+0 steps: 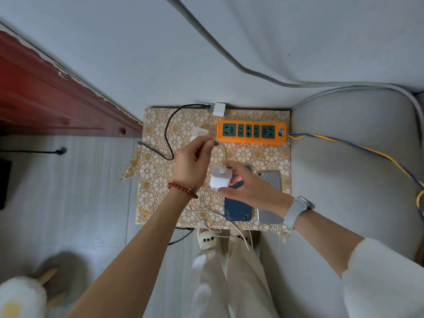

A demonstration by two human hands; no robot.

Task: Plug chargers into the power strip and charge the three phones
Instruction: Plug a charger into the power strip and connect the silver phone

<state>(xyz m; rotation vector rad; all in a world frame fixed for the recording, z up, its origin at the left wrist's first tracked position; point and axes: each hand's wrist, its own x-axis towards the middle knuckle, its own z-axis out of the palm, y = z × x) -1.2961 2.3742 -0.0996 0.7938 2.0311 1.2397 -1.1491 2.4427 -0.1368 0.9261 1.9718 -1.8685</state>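
Pinched between thumb and fingers of the right hand is a white charger block, held above the small table with its cable socket facing up and away from the person. From that end a short white cable rises and curves over to the left hand, whose fingertips are closed on the cable's far end, near the left end of the power strip. The orange power strip, with its green sockets all unoccupied, lies along the back of the patterned tablecloth; its blue and yellow cord trails off to the right over a grey cushion. Just beneath the right hand, a dark blue phone lies face down on the table, and a silver phone lies just beside it on the right, partly covered by the wrist; a third phone cannot be made out. A second white charger sits at the table's back edge with a black braided cable looping down the left side of the cloth. Another white block lies just behind the left hand's fingers. Loose white cable runs across the table's front edge. The left wrist wears a red bead bracelet, the right a grey watch.
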